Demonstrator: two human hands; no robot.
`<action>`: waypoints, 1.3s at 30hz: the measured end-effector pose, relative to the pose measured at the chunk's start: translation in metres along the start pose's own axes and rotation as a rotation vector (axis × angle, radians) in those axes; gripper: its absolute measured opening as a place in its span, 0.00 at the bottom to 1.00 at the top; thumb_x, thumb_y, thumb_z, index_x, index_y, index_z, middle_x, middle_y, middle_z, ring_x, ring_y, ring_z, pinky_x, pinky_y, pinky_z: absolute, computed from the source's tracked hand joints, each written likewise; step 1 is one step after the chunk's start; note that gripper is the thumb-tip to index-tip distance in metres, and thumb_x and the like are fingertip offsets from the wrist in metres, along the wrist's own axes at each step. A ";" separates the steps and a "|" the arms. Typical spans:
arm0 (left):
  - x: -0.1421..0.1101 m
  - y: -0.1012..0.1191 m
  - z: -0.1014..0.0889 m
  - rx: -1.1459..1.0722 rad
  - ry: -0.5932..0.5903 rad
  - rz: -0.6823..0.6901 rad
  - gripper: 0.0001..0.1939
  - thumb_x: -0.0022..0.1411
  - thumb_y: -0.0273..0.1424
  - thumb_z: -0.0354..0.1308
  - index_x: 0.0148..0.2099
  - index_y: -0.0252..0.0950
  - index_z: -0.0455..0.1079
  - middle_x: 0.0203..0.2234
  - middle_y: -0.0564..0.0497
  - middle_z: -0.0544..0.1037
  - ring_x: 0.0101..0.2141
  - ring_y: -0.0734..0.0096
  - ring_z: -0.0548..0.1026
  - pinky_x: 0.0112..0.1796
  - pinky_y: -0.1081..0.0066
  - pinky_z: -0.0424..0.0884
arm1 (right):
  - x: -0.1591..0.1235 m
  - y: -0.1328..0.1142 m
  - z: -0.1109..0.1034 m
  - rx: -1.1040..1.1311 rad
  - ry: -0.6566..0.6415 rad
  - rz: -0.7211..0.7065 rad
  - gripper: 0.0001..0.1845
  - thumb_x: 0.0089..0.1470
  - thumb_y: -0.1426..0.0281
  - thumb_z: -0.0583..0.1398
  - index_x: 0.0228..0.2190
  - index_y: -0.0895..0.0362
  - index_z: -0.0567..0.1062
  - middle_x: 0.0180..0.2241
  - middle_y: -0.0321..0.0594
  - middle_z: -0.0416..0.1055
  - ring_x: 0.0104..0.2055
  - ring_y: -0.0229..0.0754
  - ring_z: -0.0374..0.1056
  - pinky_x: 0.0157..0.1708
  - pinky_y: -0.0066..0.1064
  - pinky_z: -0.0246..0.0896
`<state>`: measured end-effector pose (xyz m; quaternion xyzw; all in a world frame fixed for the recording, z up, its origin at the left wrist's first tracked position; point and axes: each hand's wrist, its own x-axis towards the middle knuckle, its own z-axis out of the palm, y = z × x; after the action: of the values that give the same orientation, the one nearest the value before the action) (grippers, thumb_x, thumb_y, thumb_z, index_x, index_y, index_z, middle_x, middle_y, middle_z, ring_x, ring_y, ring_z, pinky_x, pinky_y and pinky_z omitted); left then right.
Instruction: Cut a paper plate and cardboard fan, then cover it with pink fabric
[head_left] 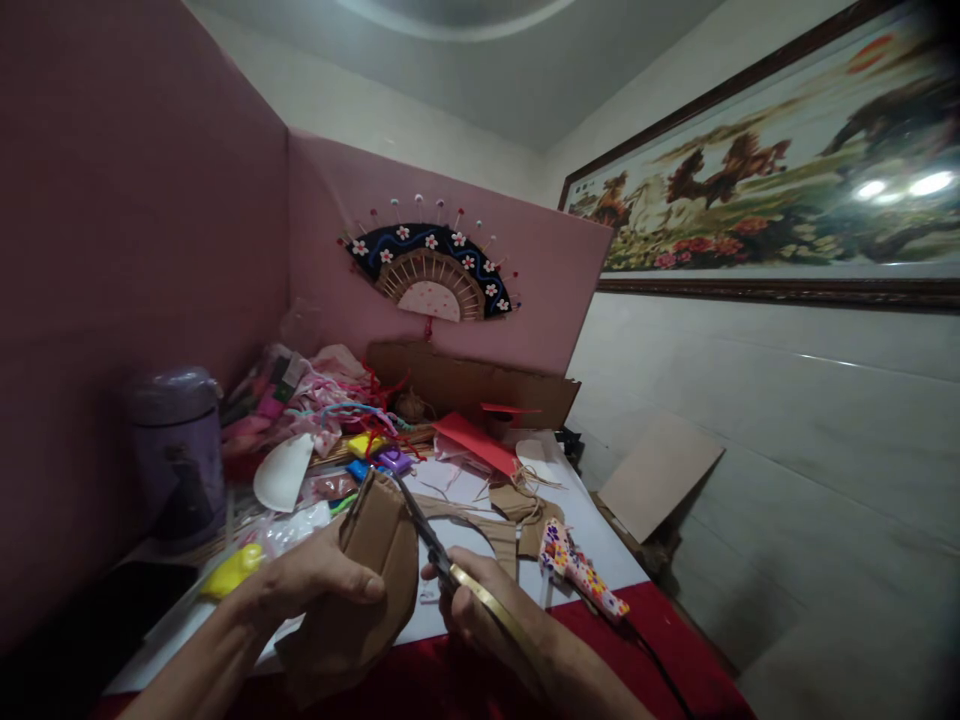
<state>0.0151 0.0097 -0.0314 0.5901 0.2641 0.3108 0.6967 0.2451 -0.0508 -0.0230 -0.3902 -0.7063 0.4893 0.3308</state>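
Observation:
My left hand (pixel 315 580) grips a rounded piece of brown cardboard (pixel 375 570), thumb on its front face, holding it upright over the table's near edge. My right hand (pixel 480 610) is closed round the gold handles of a pair of scissors (pixel 442 560). The dark blades point up and left and lie against the cardboard's right edge. Both hands are close together at the bottom centre of the head view.
The white tabletop (pixel 585 530) carries cardboard scraps (pixel 517 520), a patterned glue gun (pixel 577 570), red paper (pixel 472 440), coloured pipe cleaners and a purple jar (pixel 180 450). Pink boards stand behind, one bearing a decorated fan (pixel 431 270). A red cloth (pixel 660 640) covers the near edge.

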 end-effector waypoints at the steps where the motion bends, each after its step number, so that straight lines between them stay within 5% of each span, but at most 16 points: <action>1: 0.000 0.000 0.000 -0.005 0.001 -0.003 0.24 0.37 0.31 0.69 0.42 0.35 0.74 0.29 0.49 0.80 0.30 0.63 0.75 0.29 0.70 0.69 | 0.000 0.002 -0.001 -0.018 0.004 -0.009 0.47 0.41 0.33 0.47 0.41 0.63 0.67 0.19 0.30 0.57 0.19 0.30 0.49 0.18 0.24 0.43; 7: -0.001 0.003 0.001 -0.044 0.112 -0.003 0.17 0.38 0.31 0.69 0.34 0.33 0.75 0.25 0.49 0.79 0.26 0.65 0.74 0.27 0.71 0.68 | -0.004 0.007 0.001 -0.037 0.034 -0.057 0.47 0.40 0.33 0.48 0.41 0.63 0.68 0.20 0.31 0.57 0.20 0.31 0.49 0.19 0.24 0.44; 20: 0.000 0.010 0.011 -0.029 0.129 0.003 0.22 0.38 0.34 0.69 0.39 0.35 0.75 0.28 0.49 0.80 0.29 0.63 0.75 0.31 0.68 0.69 | -0.003 -0.002 0.013 -0.191 0.191 -0.034 0.40 0.40 0.35 0.51 0.36 0.59 0.68 0.18 0.30 0.57 0.21 0.33 0.51 0.21 0.25 0.46; 33: 0.001 0.009 0.011 0.002 0.129 0.013 0.17 0.37 0.34 0.68 0.33 0.33 0.76 0.24 0.50 0.79 0.24 0.68 0.72 0.25 0.72 0.66 | 0.003 0.011 0.024 -0.013 0.255 0.016 0.22 0.42 0.52 0.63 0.27 0.57 0.64 0.18 0.34 0.68 0.19 0.34 0.60 0.19 0.23 0.47; 39: -0.001 0.007 0.006 -0.022 0.123 -0.012 0.19 0.37 0.34 0.69 0.35 0.34 0.76 0.25 0.49 0.79 0.26 0.66 0.73 0.28 0.70 0.67 | 0.000 -0.006 0.017 0.058 0.211 0.010 0.22 0.42 0.53 0.63 0.29 0.58 0.67 0.19 0.34 0.67 0.22 0.36 0.63 0.20 0.24 0.53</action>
<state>0.0177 0.0060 -0.0238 0.5606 0.3065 0.3453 0.6874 0.2293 -0.0593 -0.0226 -0.4334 -0.6511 0.4673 0.4121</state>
